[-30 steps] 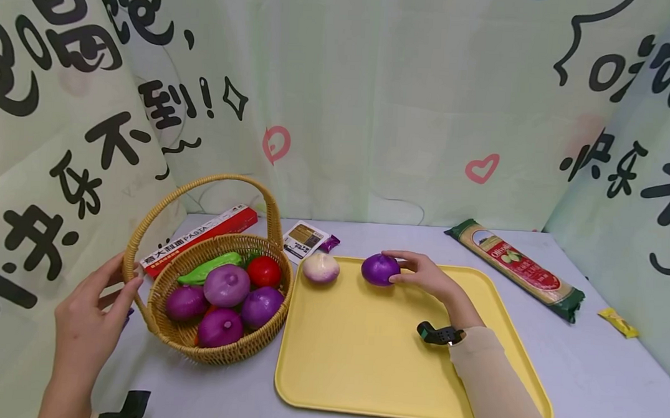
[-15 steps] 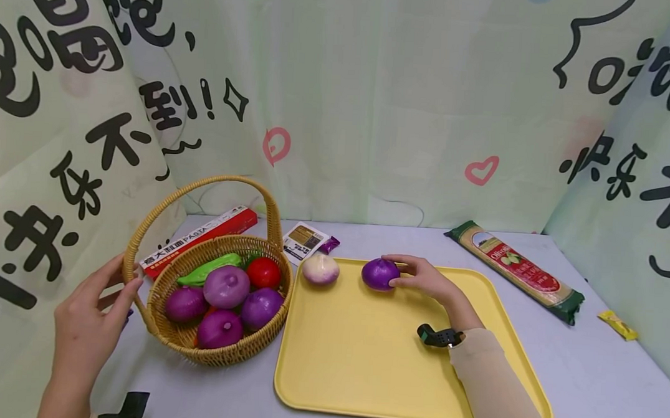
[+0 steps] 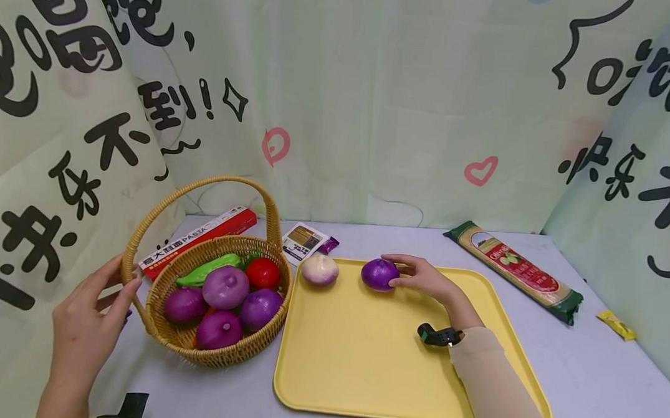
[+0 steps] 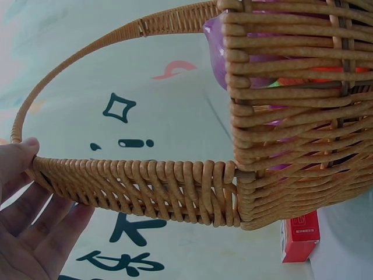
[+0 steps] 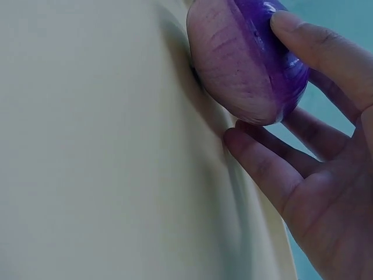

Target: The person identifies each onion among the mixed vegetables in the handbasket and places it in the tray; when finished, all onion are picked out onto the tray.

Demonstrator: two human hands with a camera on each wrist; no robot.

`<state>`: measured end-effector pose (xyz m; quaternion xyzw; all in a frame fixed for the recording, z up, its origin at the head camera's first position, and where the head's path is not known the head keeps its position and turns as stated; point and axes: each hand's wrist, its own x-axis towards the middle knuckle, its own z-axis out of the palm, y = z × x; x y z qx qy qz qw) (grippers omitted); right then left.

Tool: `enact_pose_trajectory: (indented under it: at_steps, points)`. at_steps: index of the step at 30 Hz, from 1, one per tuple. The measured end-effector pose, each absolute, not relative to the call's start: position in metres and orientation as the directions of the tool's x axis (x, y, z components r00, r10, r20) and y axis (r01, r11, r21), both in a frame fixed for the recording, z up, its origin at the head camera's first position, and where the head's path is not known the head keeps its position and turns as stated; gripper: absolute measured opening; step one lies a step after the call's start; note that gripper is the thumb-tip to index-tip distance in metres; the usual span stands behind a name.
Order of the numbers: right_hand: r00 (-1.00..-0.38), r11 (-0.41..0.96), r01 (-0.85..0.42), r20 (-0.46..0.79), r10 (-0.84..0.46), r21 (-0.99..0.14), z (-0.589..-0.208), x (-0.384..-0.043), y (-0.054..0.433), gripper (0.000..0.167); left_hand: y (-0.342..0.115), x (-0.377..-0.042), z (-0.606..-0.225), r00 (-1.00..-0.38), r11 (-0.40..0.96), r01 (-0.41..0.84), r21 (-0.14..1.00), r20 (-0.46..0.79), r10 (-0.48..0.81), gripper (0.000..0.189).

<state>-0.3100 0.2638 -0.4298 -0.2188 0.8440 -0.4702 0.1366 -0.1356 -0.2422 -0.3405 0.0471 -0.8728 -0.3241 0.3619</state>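
Fingers of right hand [image 3: 422,276] bent round purple onion [image 3: 378,274] — thumb on one side, fingertips on other. At far side of yellow tray [image 3: 373,360]; cannot tell if touching. White-purple onion [image 3: 320,269] near it, at tray's far left corner. Fingers and thumb of left hand [image 3: 89,313] curled on handle [image 3: 273,219] of round basket [image 3: 222,357] — just left of tray. Inside basket: four purple onions [image 3: 226,286], green pepper [image 3: 211,269], red tomato [image 3: 263,272]. Behind basket: red pasta box [image 3: 201,237]. Right of tray: long pack [image 3: 514,272], small yellow packet [image 3: 616,324].

Onion [image 5: 247,64] cropped above (right wrist view).
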Motion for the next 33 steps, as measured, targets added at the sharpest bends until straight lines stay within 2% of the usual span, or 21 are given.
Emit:
enact_pose_trajectory:
  at_steps: [11,33]
  points:
    - [-0.853,0.451,-0.242,-0.033,-0.521,-0.859,-0.427,-0.311,0.264,0.07,-0.242,-0.136,-0.34,-0.729,0.786,0.166,0.596,0.611,-0.309,0.049]
    - [-0.858,0.474,-0.246,-0.037,-0.512,-0.845,-0.418,-0.31,0.26,0.073,-0.241,-0.136,-0.34,-0.724,0.784,0.178,0.595,0.619,-0.305,0.05]
